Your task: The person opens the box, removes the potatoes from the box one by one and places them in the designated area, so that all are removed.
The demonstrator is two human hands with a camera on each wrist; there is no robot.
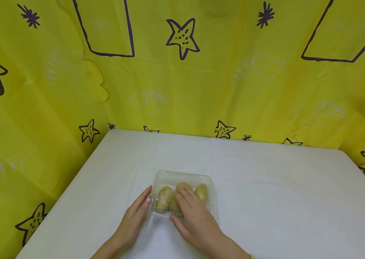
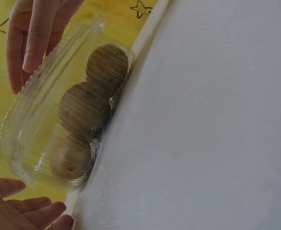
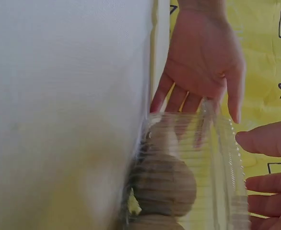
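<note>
A clear plastic clamshell box (image 1: 184, 175) rests on the table with several potatoes (image 1: 165, 198) inside, and its lid appears to be down. My left hand (image 1: 134, 216) lies along the box's left side, fingers extended and touching or very near the wall. Across the top of the lid reaches my right hand (image 1: 197, 217), its fingers lying over the middle potatoes and hiding part of them. Ribbed walls of the box show the brown potatoes (image 2: 85, 109) in a row in the left wrist view. Seen from the right wrist, the left palm (image 3: 203, 57) faces the box end with relaxed fingers.
A white cloth (image 1: 282, 201) covers the table beneath the box. Yellow curtains (image 1: 156, 79) printed with starfish and fish hang behind the table and along its sides.
</note>
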